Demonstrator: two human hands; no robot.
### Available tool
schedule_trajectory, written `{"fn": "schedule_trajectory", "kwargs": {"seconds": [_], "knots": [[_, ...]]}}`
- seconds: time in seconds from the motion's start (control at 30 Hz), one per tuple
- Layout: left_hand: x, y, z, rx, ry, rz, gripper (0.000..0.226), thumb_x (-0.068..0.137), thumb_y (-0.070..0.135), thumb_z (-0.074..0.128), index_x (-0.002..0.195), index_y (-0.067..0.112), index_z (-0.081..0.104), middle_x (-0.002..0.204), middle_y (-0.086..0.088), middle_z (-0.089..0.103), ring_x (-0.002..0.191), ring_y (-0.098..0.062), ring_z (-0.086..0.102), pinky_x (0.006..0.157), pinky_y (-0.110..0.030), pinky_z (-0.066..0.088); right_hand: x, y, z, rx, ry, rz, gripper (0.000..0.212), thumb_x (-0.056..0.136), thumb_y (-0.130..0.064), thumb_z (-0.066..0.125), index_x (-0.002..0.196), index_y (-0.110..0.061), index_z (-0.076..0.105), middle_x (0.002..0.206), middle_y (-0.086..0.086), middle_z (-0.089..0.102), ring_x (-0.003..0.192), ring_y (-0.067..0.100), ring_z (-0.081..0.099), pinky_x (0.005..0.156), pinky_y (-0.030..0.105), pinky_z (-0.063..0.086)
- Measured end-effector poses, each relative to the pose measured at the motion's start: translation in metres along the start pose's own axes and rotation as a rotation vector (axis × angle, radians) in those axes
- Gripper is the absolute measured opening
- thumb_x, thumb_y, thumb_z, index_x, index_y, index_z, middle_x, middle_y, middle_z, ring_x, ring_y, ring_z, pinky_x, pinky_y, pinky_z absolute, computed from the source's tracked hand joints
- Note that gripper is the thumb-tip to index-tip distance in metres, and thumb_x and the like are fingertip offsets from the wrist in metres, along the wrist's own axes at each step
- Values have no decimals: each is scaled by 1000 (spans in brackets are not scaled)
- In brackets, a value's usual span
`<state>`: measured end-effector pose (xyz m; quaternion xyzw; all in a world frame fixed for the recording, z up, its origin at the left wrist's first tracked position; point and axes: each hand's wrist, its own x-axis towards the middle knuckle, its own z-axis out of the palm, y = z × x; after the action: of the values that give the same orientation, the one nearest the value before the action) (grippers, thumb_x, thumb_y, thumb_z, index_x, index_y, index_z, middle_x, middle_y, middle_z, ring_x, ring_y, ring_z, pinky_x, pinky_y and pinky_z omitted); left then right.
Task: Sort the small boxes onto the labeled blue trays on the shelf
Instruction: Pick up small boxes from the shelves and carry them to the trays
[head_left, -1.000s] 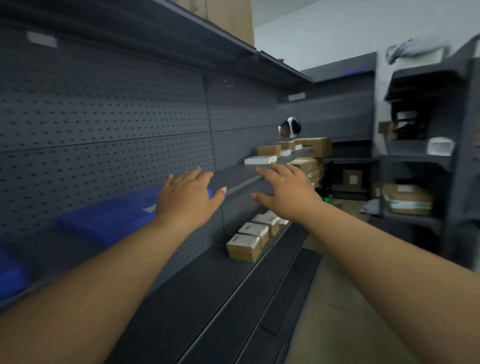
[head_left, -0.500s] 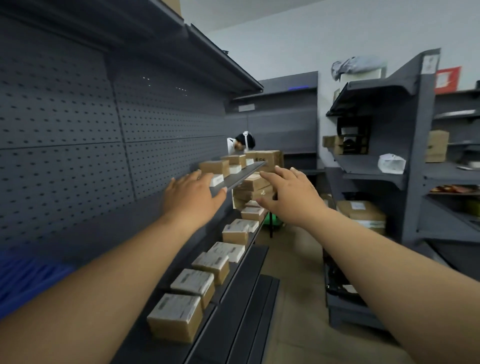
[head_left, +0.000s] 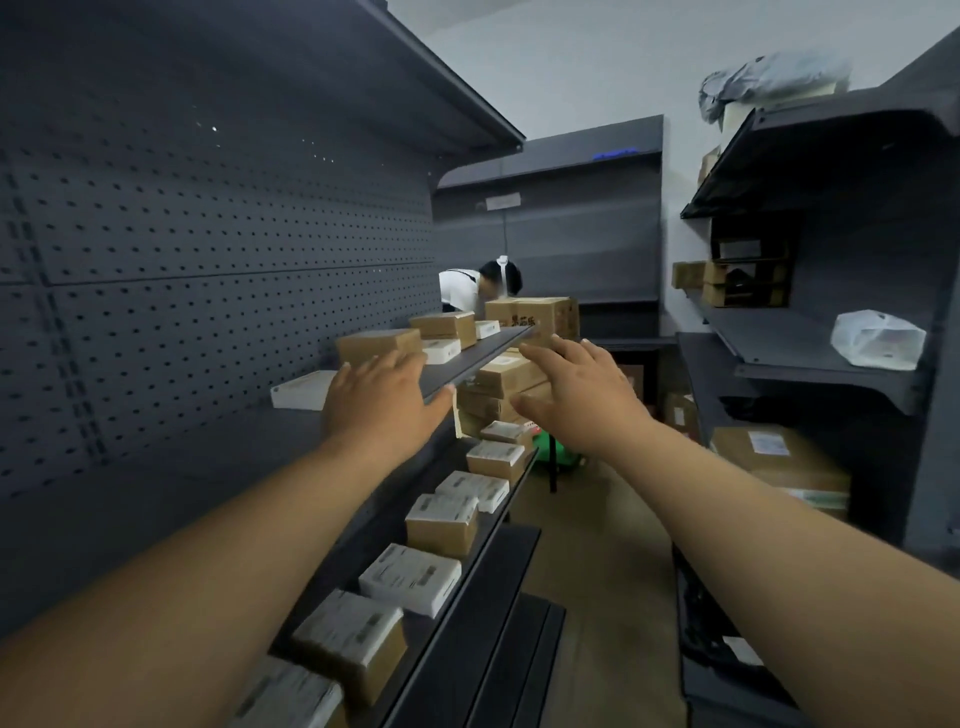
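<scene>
Cardboard small boxes (head_left: 441, 525) row along lower shelf (head_left: 387, 525) front edge | my left hand (head_left: 382, 402), right hand (head_left: 582, 395) spread, empty, by upper shelf (head_left: 467, 358) edge

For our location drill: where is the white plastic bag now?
Head view, right side: the white plastic bag sits on a grey shelf, above the large cardboard box.
</scene>
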<state>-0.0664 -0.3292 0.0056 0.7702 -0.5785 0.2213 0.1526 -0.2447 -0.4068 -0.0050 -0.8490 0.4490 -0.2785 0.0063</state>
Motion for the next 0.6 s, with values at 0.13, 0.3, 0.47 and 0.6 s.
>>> {"fn": "schedule_trajectory", "kwargs": {"seconds": [0.13, 0.3, 0.47, 0.6], "knots": [[70, 17, 31, 17, 14, -75, 58, 94, 54, 32, 142, 21, 36, 149, 0, 38, 134, -23, 38, 112, -44, 25, 79, 49, 14, 4, -26, -80, 65, 91, -54, 46, 147, -40, 19, 160, -2, 12, 147, 28, 5, 120, 47, 10], [131, 25, 58, 65, 33, -168, 48, 95, 50, 35, 132, 21, 46, 136, -4, 49, 122, -26, 47, 105, -40, 30, 161, 89, 40, 45, -32, -179, 65, 90, -53, 47, 147, -38, 20, 159, -2, 14, 147, 28, 5, 119, 48, 10], [184, 11, 90, 143, -3, -273, 56, 94, 54, 33, 141, 24, 37, 147, -3, 39, 130, -25, 40, 108, -41, 27, 230, 100, 76, 99, -97, -240, 65, 91, -53, 47, 148, -39, 18, 160, 0, 12, 147, 28, 4, 120, 44, 9], [222, 3, 119, 159, -24, -364, 55, 93, 55, 32, 140, 26, 37, 149, -1, 36, 132, -24, 38, 107, -43, 27, 280, 104, 111, 137, -110, -288, 67, 90, -55, 47, 148, -37, 19, 159, 0, 14, 146, 29, 5, 119, 42, 8]]}}
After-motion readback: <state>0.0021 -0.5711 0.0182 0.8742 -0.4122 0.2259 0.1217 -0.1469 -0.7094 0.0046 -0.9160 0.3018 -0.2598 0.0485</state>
